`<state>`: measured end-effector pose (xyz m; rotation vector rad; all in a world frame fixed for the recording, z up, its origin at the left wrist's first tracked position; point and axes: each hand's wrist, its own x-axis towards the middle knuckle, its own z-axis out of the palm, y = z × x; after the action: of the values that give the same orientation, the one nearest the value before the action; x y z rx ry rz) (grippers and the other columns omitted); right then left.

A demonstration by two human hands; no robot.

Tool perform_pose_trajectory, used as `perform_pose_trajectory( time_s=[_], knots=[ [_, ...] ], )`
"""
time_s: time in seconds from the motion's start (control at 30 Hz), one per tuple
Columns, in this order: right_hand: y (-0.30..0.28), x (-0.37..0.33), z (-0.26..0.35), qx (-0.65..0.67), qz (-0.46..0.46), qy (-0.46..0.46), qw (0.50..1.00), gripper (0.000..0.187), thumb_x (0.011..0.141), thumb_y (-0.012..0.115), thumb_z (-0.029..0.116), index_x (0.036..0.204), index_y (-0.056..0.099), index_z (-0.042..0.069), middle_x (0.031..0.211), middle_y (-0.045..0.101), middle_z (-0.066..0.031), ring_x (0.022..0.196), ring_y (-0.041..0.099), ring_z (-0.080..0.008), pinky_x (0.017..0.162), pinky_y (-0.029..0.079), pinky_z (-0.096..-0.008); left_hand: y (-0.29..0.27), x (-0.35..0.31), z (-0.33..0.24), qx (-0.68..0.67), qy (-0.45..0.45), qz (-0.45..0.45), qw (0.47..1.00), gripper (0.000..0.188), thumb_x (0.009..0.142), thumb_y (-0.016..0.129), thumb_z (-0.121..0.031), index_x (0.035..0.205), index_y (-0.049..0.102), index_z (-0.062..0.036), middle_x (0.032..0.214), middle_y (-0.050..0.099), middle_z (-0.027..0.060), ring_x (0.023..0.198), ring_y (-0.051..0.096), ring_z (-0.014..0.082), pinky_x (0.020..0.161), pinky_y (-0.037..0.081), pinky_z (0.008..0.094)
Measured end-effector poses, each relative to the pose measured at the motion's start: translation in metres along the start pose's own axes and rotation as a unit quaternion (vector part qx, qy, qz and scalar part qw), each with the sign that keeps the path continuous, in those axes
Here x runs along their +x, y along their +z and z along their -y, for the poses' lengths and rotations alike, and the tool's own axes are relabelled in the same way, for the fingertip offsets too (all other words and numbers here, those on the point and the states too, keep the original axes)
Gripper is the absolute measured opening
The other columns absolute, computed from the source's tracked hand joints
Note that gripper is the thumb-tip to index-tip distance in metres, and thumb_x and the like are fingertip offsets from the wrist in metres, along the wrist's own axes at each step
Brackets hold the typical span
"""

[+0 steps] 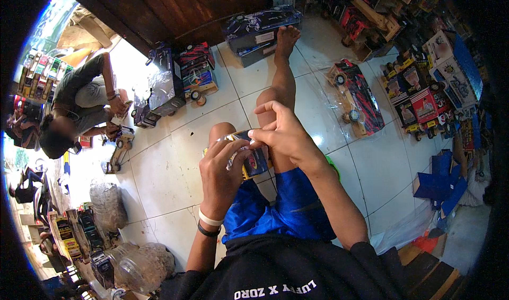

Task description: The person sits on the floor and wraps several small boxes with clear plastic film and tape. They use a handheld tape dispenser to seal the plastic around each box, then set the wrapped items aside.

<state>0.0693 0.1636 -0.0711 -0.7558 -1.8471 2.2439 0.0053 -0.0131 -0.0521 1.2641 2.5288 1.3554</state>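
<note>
Above my lap is a small box-shaped piece (256,163) with a yellow edge and a dark printed picture. My left hand (220,164) is closed at its near left side, fingers bent over it, with a crumpled whitish bit by the fingertips. Its wrist wears a white band and a dark one. My right hand (283,136) reaches in from the right, thumb and a finger pinched together at the piece's top edge, close to the left fingertips. What that pinch holds is too small to make out. Both hands partly cover the piece.
A toy truck (355,98) with black and red sides lies on the tiled floor to the right. Dark printed boxes (260,32) stand ahead. At left a crouching person (85,96) handles something near a wooden toy chassis (119,150). Blue pieces (441,179) lie far right.
</note>
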Motion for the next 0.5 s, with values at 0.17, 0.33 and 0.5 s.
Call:
perform_pose_trajectory(
  time_s=[0.17, 0.33, 0.5],
  knots=[
    [-0.006, -0.009, 0.016, -0.064, -0.018, -0.079, 0.995, 0.044, 0.092, 0.080, 0.005, 0.131, 0.061, -0.001, 0.092, 0.077, -0.0147, 0.085, 0.079, -0.0219, 0.074, 0.062, -0.0324, 0.002, 0.004, 0.001, 0.029, 0.004, -0.002, 1.000, 0.012, 0.089, 0.076, 0.001, 0.101, 0.080, -0.0010, 0.096, 0.076, 0.0160, 0.086, 0.075, 0.0314, 0.077, 0.057, 0.0378],
    [-0.024, -0.019, 0.023, -0.260, 0.041, -0.325, 0.909, 0.027, 0.085, 0.086, 0.011, 0.110, 0.080, 0.002, 0.108, 0.079, -0.0113, 0.099, 0.076, -0.0248, 0.088, 0.059, -0.0360, 0.001, 0.011, 0.005, -0.021, -0.029, 0.017, 0.999, 0.011, 0.088, 0.073, 0.002, 0.098, 0.077, 0.0022, 0.098, 0.074, 0.0176, 0.087, 0.074, 0.0324, 0.079, 0.056, 0.0378],
    [-0.024, -0.010, 0.003, -0.348, 0.060, -0.341, 0.871, 0.017, 0.089, 0.082, 0.013, 0.101, 0.080, 0.001, 0.103, 0.075, -0.0111, 0.100, 0.071, -0.0300, 0.092, 0.056, -0.0408, 0.001, 0.017, 0.007, -0.094, -0.067, 0.062, 0.991, 0.011, 0.084, 0.073, 0.005, 0.095, 0.074, 0.0043, 0.102, 0.068, 0.0189, 0.089, 0.071, 0.0339, 0.082, 0.056, 0.0373]
  ],
)
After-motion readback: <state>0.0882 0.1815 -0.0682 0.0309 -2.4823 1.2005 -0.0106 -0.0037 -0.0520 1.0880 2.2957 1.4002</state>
